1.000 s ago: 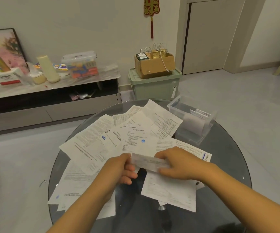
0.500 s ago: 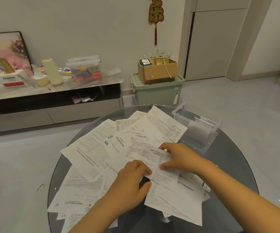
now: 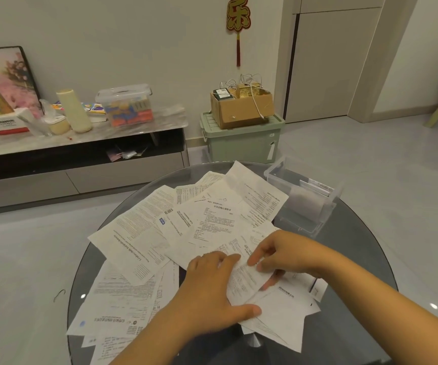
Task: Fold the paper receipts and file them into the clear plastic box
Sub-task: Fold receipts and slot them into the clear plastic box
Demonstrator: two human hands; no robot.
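Observation:
Several printed paper receipts (image 3: pixel 144 233) lie spread in an overlapping pile over the round glass table (image 3: pixel 357 272). One receipt (image 3: pixel 246 281) lies on top of the pile at the near side. My left hand (image 3: pixel 212 293) presses flat on its left part, thumb stretched along its lower edge. My right hand (image 3: pixel 289 255) pinches its right edge between fingers and thumb. The clear plastic box (image 3: pixel 328 214) stands open at the table's far right, beyond my right hand, with a few folded papers upright inside.
Behind the table a green storage bin (image 3: pixel 241 143) carries a cardboard box (image 3: pixel 241 109) with cables. A low TV cabinet (image 3: pixel 81 159) along the left wall holds a plastic container, a bottle and small boxes. Grey floor surrounds the table.
The narrow receipt I held up between both hands has come down onto the pile. My left hand now lies flat on it, and my right hand has taken its right edge.

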